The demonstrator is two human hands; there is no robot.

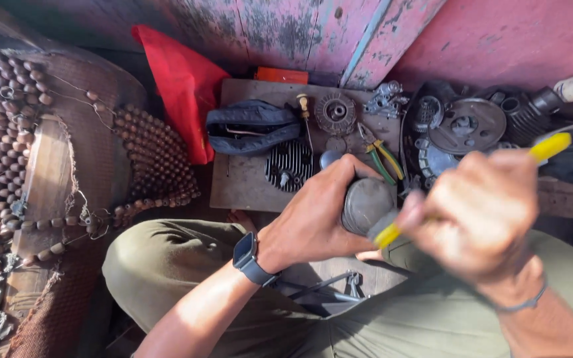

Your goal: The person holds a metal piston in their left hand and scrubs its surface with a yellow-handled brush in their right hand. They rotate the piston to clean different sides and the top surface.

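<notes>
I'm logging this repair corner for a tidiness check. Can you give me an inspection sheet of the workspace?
Surface: worn wooden board on the floor, carrying parts and tools.
Job's things: round grey metal part held in the left hand; yellow-handled tool gripped by the right hand, which is blurred.
Clutter: finned engine part, gear, green-handled pliers, dark pouch, round engine covers.
Grippers: both hands closed on their items.
Cables: nothing seen.
Surroundings: red cloth, beaded seat cover, peeling pink wall.
</notes>
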